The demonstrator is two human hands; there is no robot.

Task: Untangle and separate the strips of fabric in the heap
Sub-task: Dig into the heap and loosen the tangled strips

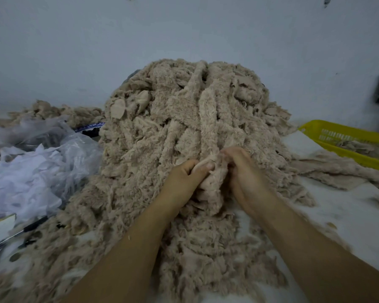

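The heap (188, 119) of shaggy beige fabric strips fills the middle of the bench (348, 215), rising steeply toward twelve o'clock against the pale wall (184, 25). Both hands work at its near face, close together. The left hand (182, 178) has its fingers (202, 166) curled tight around one strip (208, 182), thumb laid along the top, while the right hand (245, 176) closes on the same bunch just beside it, at about three o'clock from the left. Held this near each other, the hands can likely feel where one strip ends and its neighbour begins, and pull in opposite directions without dragging the whole pile forward. How much fabric the right fingers really pinch is hard to tell, since the pile hides their tips.

At two o'clock sits a yellow basket (315, 130) with a few beige pieces inside, probably the place for freed strips, kept within the right arm's reach. Loose strips (328, 169) lie flat between basket and heap. At nine o'clock, crumpled clear plastic bags (42, 149) and white cloth (20, 182) are pushed aside, well apart from the working spot. Most of the heap looks untouched.
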